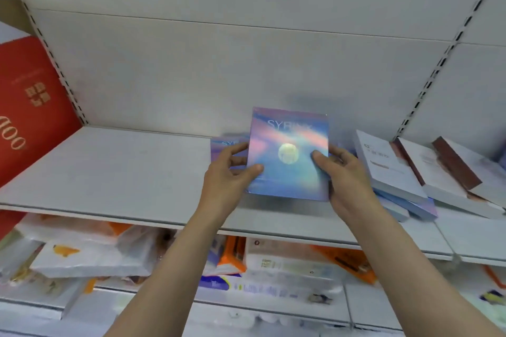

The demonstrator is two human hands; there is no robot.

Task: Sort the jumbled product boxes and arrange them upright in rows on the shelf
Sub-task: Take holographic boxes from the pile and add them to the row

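Your left hand (pixel 230 172) and right hand (pixel 345 172) clasp the iridescent SYRINX box (pixel 289 153) upright at shelf (pixel 109 167) centre. One matching box (pixel 224 145) stands behind; the jumbled boxes (pixel 427 172) at 3 o'clock remain unsorted.

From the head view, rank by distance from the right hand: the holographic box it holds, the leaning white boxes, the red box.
1. holographic box: gripped by the right hand.
2. leaning white boxes: just right.
3. red box: far left.
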